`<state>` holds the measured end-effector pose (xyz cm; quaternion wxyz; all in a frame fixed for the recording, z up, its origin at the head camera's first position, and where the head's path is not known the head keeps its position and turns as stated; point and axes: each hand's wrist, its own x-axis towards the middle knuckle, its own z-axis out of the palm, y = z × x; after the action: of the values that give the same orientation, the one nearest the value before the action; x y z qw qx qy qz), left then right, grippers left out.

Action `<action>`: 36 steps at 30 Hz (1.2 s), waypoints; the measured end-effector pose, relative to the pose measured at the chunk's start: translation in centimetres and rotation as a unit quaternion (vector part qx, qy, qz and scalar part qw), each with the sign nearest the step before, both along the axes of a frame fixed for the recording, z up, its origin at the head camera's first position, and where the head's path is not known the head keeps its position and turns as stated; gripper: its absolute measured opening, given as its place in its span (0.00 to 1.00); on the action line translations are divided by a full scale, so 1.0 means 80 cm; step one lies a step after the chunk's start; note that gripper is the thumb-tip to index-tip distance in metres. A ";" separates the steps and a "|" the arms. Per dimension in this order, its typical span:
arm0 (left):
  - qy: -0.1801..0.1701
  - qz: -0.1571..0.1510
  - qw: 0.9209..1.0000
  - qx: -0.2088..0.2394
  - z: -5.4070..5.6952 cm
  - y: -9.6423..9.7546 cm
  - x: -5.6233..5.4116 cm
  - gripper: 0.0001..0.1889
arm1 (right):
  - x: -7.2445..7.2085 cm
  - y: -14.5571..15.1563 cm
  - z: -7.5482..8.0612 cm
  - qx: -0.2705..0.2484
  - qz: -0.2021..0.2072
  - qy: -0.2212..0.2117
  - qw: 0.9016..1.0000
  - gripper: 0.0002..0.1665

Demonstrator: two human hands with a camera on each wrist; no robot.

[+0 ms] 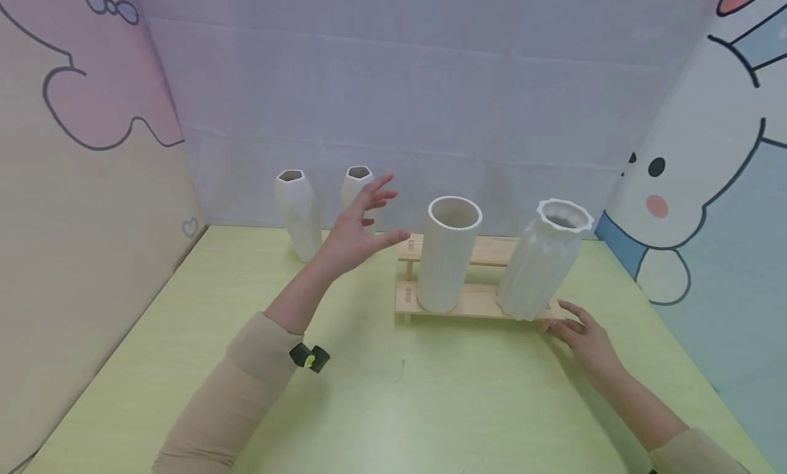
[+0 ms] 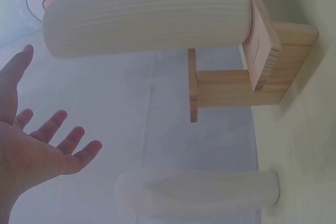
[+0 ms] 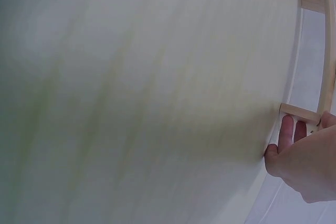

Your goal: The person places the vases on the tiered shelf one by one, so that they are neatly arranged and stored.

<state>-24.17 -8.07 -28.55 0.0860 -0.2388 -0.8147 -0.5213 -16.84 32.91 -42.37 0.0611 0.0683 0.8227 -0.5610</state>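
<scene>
A two-tier wooden rack (image 1: 479, 300) stands on the table. On its lower tier are a ribbed white cylindrical vase (image 1: 447, 262) at the left and a white pleated vase with a scalloped rim (image 1: 544, 262) at the right. My left hand (image 1: 356, 238) is raised left of the cylindrical vase, thumb and fingers spread, touching nothing. In the left wrist view a gap separates that hand from the vase. My right hand (image 1: 587, 344) grips the right front end of the rack; in the right wrist view its fingers (image 3: 286, 135) bend around the end by a leg.
Two faceted white vases stand at the back left: one (image 1: 298, 214) in plain sight, the other (image 1: 356, 184) partly behind my left hand. The pale green table (image 1: 381, 406) meets a white cloth backdrop (image 1: 393, 98) and cartoon-printed side panels (image 1: 707, 207).
</scene>
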 end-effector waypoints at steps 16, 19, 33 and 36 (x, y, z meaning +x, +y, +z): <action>0.017 0.030 0.999 -0.007 0.004 -0.039 -0.044 0.44 | 0.002 0.001 0.002 0.004 0.003 0.001 1.000 0.45; 0.005 0.029 1.000 -0.008 0.002 -0.043 -0.053 0.44 | 0.003 0.001 0.001 0.002 0.007 0.005 1.000 0.44; -0.014 0.052 0.998 -0.014 -0.004 -0.058 -0.091 0.46 | 0.002 0.001 0.001 0.005 0.011 0.003 1.000 0.44; -0.024 0.064 0.998 -0.009 -0.004 -0.057 -0.098 0.46 | 0.002 0.001 0.002 0.008 0.011 0.002 1.000 0.44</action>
<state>-32.01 -12.62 -28.90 0.0975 -0.1739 -0.8348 -0.5133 -16.66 33.01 -42.24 0.0651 0.0584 0.8280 -0.5539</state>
